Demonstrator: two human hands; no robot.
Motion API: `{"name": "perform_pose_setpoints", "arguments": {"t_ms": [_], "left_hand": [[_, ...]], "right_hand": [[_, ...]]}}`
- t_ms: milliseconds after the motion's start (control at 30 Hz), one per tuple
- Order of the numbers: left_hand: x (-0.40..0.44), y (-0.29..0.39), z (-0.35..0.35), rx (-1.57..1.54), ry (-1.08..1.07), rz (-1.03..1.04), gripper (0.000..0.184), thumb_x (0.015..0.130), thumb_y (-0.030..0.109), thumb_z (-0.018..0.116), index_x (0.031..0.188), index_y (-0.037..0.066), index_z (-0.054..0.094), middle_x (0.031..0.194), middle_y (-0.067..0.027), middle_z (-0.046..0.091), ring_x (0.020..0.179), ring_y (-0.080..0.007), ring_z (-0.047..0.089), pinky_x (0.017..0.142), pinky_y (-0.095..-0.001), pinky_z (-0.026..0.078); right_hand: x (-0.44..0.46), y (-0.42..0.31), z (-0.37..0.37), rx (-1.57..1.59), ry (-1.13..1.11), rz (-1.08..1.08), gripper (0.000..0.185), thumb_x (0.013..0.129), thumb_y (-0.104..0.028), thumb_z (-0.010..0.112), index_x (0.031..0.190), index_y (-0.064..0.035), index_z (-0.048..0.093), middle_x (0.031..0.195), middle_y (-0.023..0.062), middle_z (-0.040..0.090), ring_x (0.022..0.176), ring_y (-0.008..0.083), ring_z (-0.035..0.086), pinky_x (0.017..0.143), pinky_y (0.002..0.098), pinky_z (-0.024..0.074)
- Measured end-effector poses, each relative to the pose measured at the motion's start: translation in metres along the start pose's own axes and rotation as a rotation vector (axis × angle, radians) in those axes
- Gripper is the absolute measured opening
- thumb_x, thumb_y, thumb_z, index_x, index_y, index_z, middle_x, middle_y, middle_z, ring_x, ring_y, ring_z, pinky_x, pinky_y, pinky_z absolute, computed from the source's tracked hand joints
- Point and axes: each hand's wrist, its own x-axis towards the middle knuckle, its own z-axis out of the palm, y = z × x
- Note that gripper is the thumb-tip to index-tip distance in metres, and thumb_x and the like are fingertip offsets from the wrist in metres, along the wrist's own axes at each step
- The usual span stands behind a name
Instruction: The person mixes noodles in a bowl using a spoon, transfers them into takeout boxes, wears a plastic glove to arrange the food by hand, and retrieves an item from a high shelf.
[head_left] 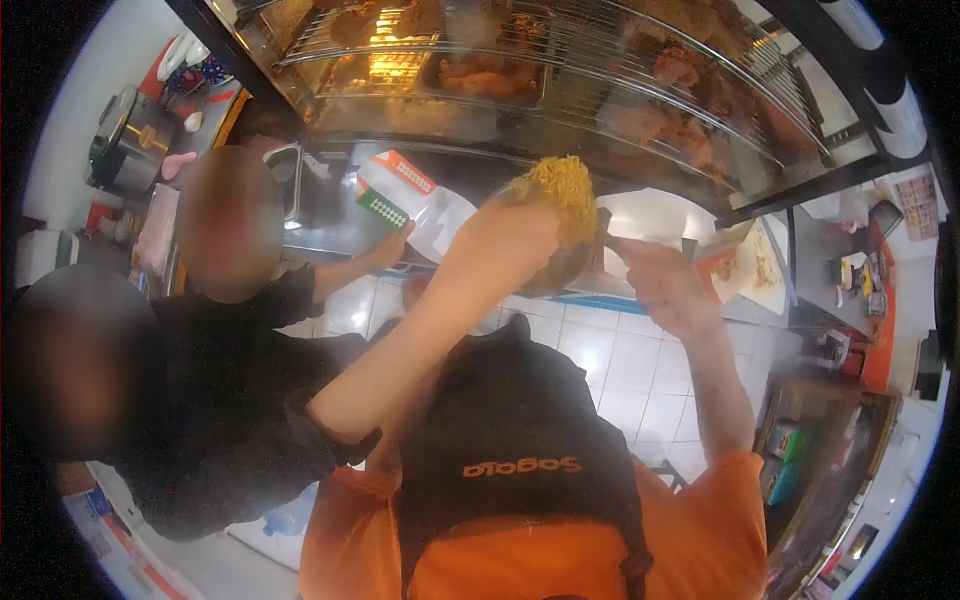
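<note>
A clump of yellow noodles (565, 190) shows above a clear, blurred bag or bowl at upper centre. A bare forearm, apparently from a co-worker's black sleeve, reaches across to it, with that person's hand (525, 240) against it. My left arm runs up from the orange sleeve behind this forearm; my left hand is hidden or cannot be told apart from the other. My right hand (665, 285), just right of the noodles, is closed around a dark utensil (606, 228), largely hidden by blur and fingers.
Two people in black stand at left; one person's hand (390, 245) touches a green, white and orange box (397, 190). White paper (445, 225) lies beside it. A heated display case (500, 120) spans the top. A metal tray (283, 185) and a white-lined tray (755, 270) flank the counter.
</note>
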Motion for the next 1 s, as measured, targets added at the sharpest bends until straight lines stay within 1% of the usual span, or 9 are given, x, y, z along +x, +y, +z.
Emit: {"name": "perform_pose_setpoints", "arguments": {"t_ms": [67, 100, 167, 333, 467, 533, 600, 900, 1000], "left_hand": [[0.007, 0.027, 0.004, 0.302, -0.060, 0.069, 0.039, 0.088, 0.006, 0.060, 0.127, 0.006, 0.054, 0.113, -0.0148, 0.063, 0.103, -0.0319, 0.064, 0.090, -0.0454, 0.053], [0.010, 0.041, 0.007, 0.458, -0.096, 0.107, 0.039, 0.088, 0.007, 0.059, 0.127, 0.007, 0.055, 0.112, -0.0146, 0.064, 0.102, -0.0320, 0.064, 0.089, -0.0452, 0.053], [0.012, 0.069, 0.014, 0.716, -0.180, 0.172, 0.039, 0.087, 0.008, 0.059, 0.126, 0.008, 0.057, 0.110, -0.0143, 0.065, 0.100, -0.0323, 0.064, 0.087, -0.0446, 0.053], [0.022, 0.126, 0.030, 1.059, -0.424, 0.295, 0.040, 0.084, 0.012, 0.059, 0.124, 0.011, 0.063, 0.106, -0.0133, 0.069, 0.095, -0.0330, 0.066, 0.081, -0.0431, 0.054], [0.014, 0.146, -0.003, 1.122, -0.365, 0.443, 0.048, 0.085, 0.014, 0.061, 0.132, 0.018, 0.060, 0.109, -0.0127, 0.069, 0.097, -0.0297, 0.066, 0.079, -0.0412, 0.055], [-0.014, 0.029, -0.053, 0.749, -0.048, 0.143, 0.039, 0.089, 0.018, 0.064, 0.125, 0.012, 0.052, 0.106, -0.0095, 0.062, 0.091, -0.0229, 0.063, 0.074, -0.0384, 0.055], [-0.038, -0.172, -0.078, -0.365, 0.939, -0.240, 0.038, 0.093, 0.021, 0.067, 0.118, 0.006, 0.044, 0.104, -0.0063, 0.055, 0.084, -0.0161, 0.059, 0.069, -0.0355, 0.055], [-0.032, -0.147, -0.079, -0.263, 0.955, -0.307, 0.034, 0.085, 0.010, 0.056, 0.118, 0.003, 0.051, 0.097, -0.0067, 0.056, 0.084, -0.0177, 0.062, 0.072, -0.0400, 0.060], [-0.035, -0.146, -0.083, -0.447, 0.853, -0.099, 0.036, 0.083, 0.009, 0.053, 0.119, 0.002, 0.053, 0.102, -0.0077, 0.059, 0.091, -0.0198, 0.065, 0.077, -0.0409, 0.061]], "right_hand": [[-0.006, -0.015, -0.015, 0.055, -0.424, 0.035, 0.028, 0.098, -0.012, 0.055, 0.123, 0.0014, 0.055, 0.086, -0.0029, 0.058, 0.069, 0.0039, 0.053, 0.051, 0.0147, 0.0422], [-0.010, -0.017, -0.009, 0.053, -0.421, 0.030, 0.028, 0.098, -0.012, 0.055, 0.123, 0.0014, 0.055, 0.086, -0.0029, 0.058, 0.069, 0.0039, 0.053, 0.051, 0.0147, 0.0422], [-0.014, -0.017, 0.010, -0.099, -0.029, -0.016, 0.030, 0.101, -0.009, 0.052, 0.130, -0.0012, 0.051, 0.065, -0.0108, 0.034, 0.046, -0.0024, 0.026, 0.033, 0.0161, 0.0173], [-0.024, -0.026, -0.004, -0.092, -0.066, -0.092, 0.028, 0.101, -0.008, 0.052, 0.128, -0.0009, 0.053, 0.065, -0.0107, 0.033, 0.046, -0.0023, 0.025, 0.032, 0.0159, 0.0164], [-0.035, -0.040, -0.005, -0.142, -0.095, -0.145, 0.032, 0.101, -0.008, 0.052, 0.131, -0.0002, 0.053, 0.064, -0.0098, 0.033, 0.047, -0.0016, 0.026, 0.032, 0.0155, 0.0156], [-0.040, -0.046, -0.006, -0.260, -0.072, -0.183, 0.035, 0.100, -0.009, 0.053, 0.134, 0.0004, 0.053, 0.064, -0.0090, 0.033, 0.048, -0.0012, 0.026, 0.033, 0.0153, 0.0154], [-0.055, -0.058, 0.007, -0.190, -0.044, -0.138, 0.038, 0.100, -0.011, 0.055, 0.136, 0.0007, 0.052, 0.065, -0.0081, 0.034, 0.049, -0.0012, 0.027, 0.034, 0.0149, 0.0153], [-0.064, -0.076, 0.015, -0.197, -0.063, -0.108, 0.045, 0.097, -0.013, 0.058, 0.139, 0.0001, 0.051, 0.067, -0.0078, 0.036, 0.051, -0.0018, 0.029, 0.035, 0.0139, 0.0154], [-0.061, -0.078, 0.013, -0.186, -0.074, -0.095, 0.045, 0.097, -0.013, 0.059, 0.140, -0.0003, 0.051, 0.066, -0.0080, 0.037, 0.050, -0.0019, 0.029, 0.034, 0.0140, 0.0157]]}}
